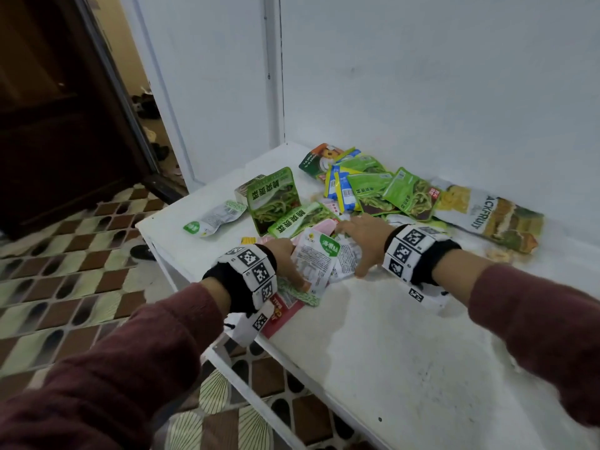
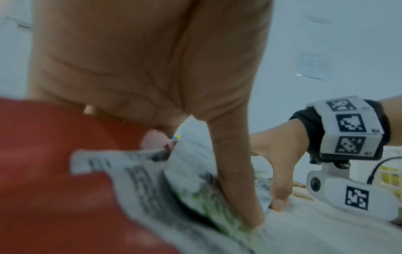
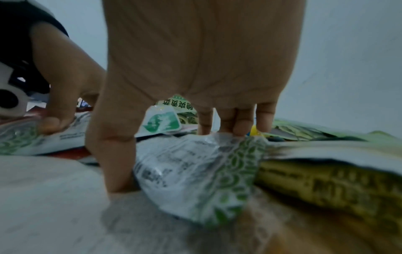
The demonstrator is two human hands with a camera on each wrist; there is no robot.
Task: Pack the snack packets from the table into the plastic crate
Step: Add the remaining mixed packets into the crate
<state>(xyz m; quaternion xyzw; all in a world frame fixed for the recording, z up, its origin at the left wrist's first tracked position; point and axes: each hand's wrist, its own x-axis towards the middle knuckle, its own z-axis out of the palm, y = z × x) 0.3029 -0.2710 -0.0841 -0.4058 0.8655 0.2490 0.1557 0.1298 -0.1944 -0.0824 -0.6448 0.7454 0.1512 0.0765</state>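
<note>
Both hands work one cluster of snack packets at the centre of the head view. The left hand pinches a white packet at its left edge; the right hand clamps a crumpled white-and-green packet, thumb against fingers. More packets lie beyond, upper right on the surface. No crate is visible.

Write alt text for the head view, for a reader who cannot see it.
Two hands, left and right, gather white snack packets at the near edge of a pile on a white table. Green packets and a jackfruit bag lie behind, against the wall. No crate is in view.
</note>
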